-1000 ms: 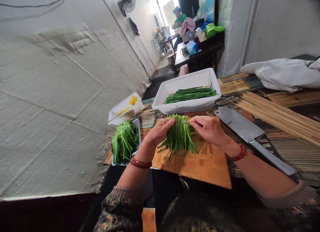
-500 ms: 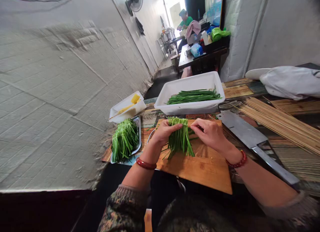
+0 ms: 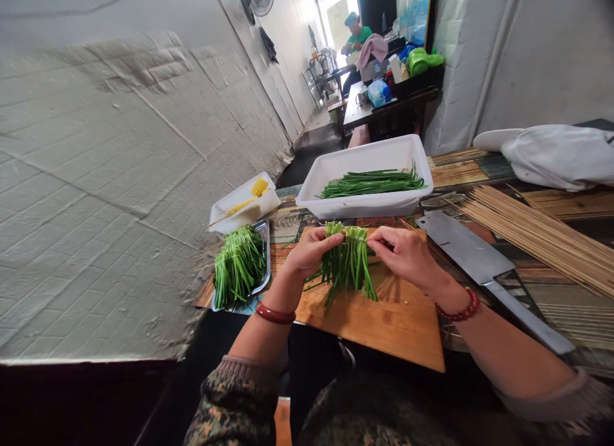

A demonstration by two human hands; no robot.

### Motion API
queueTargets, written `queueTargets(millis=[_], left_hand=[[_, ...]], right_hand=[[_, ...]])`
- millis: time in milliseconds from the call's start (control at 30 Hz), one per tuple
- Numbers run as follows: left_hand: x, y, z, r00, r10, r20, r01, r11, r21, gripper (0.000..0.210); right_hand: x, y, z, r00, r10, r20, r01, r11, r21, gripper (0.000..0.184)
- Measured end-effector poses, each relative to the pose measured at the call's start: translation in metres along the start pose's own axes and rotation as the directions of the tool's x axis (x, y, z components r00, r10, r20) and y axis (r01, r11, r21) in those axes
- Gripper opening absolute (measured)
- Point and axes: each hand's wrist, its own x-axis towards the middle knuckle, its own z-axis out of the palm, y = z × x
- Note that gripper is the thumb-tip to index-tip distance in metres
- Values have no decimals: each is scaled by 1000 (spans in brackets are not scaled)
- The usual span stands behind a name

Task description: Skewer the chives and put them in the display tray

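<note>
Over a wooden cutting board (image 3: 384, 327), a row of green chives (image 3: 352, 260) hangs down in folded lengths with pale upper ends. My left hand (image 3: 311, 249) grips the row's left part, its thumb lying across the front. At the right end, my right hand (image 3: 399, 251) is closed in a pinch on what looks like a thin bamboo skewer running through the chives; the fingers and stalks hide most of it. Left of the board, similar chives (image 3: 240, 263) lie bunched on a metal tray (image 3: 267, 267).
Behind the board stands a white tub (image 3: 364, 209) with loose long chives. A smaller white tray (image 3: 261, 210) holds yellow pieces. At right lie a cleaver (image 3: 465, 244) and many bamboo skewers (image 3: 537, 231). A person (image 3: 357, 36) in green sits farther back.
My left hand has shifted slightly left, and a gap has opened in the top of the chives beside its thumb. The row looks wider, and my right hand has moved slightly right.
</note>
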Motion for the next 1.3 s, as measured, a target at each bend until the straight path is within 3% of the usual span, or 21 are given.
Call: queueTargets(millis=[133, 367, 700, 967, 1233, 1300], left_hand=[[-1, 0, -4, 999, 19, -35, -18, 1000, 7, 32], [0, -3, 2, 998, 11, 59, -13, 999, 35, 32], [-5, 6, -7, 999, 49, -10, -49, 999, -3, 34], [-4, 4, -2, 998, 45, 47, -49, 995, 84, 35], [4, 9, 0, 997, 24, 71, -42, 965, 260, 37], [6, 15, 8, 993, 27, 117, -59, 956, 287, 36]], right_hand=[[0, 1, -1, 1000, 20, 10, -20, 1000, 1, 18], [-1, 1, 0, 1000, 12, 10, -11, 1000, -24, 18], [1, 3, -3, 999, 41, 3, -40, 999, -24, 17], [2, 2, -2, 998, 63, 16, -63, 998, 9, 17], [2, 6, -2, 977, 186, 109, -198, 974, 112, 11], [2, 7, -4, 977, 183, 110, -198, 970, 141, 20]])
